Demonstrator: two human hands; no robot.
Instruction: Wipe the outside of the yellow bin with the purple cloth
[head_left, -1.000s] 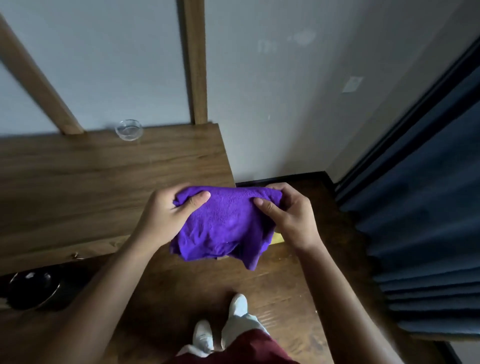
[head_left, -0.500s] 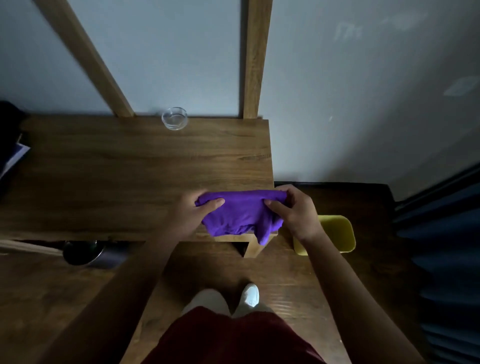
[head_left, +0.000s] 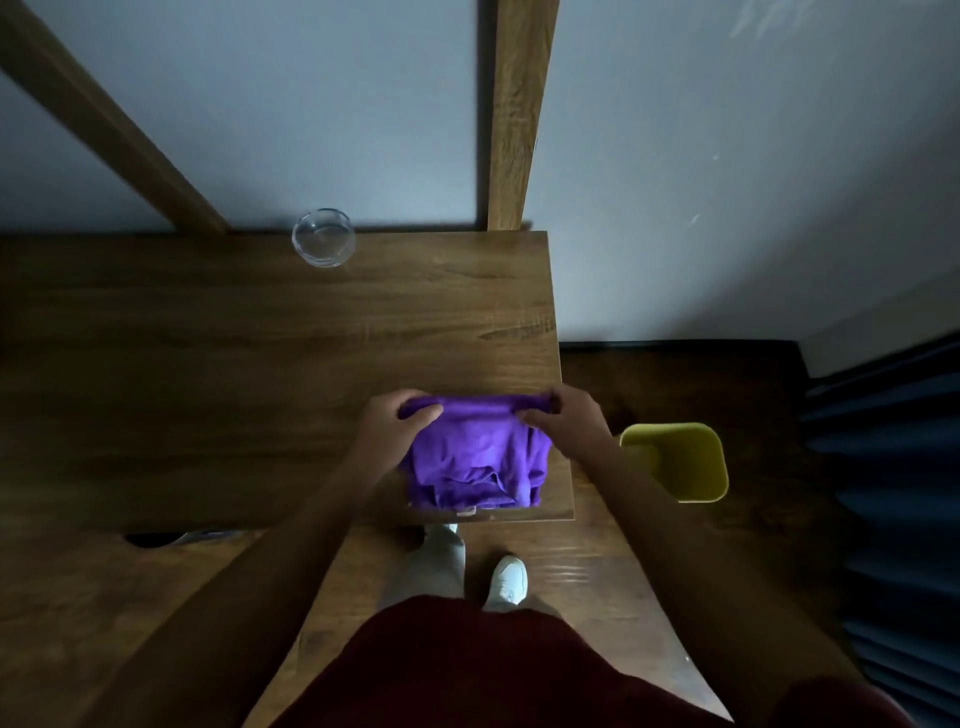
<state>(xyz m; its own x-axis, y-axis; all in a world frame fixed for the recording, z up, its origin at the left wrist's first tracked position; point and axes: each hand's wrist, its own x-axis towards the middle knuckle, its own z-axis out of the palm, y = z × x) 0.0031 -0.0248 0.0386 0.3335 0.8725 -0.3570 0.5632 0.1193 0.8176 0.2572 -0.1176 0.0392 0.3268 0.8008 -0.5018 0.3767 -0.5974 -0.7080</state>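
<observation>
The purple cloth (head_left: 475, 457) is bunched over the near right corner of the wooden table (head_left: 260, 374), its lower folds resting on the tabletop. My left hand (head_left: 397, 423) pinches its top left edge and my right hand (head_left: 563, 421) pinches its top right edge. The yellow bin (head_left: 685, 467) stands on the floor just right of the table, open side up, apart from both hands; my right forearm crosses its left rim.
A small clear glass bowl (head_left: 323, 238) sits at the table's far edge by the wall. Wooden posts (head_left: 514, 114) rise behind the table. Dark blue curtains (head_left: 893, 509) hang at the right. My white shoes (head_left: 506, 579) are on the wooden floor below the table edge.
The view has tilted down and shifted left, bringing the yellow bin into sight. The cloth has come lower, from hanging in the air to lying folded on the table corner, both hands still on it.
</observation>
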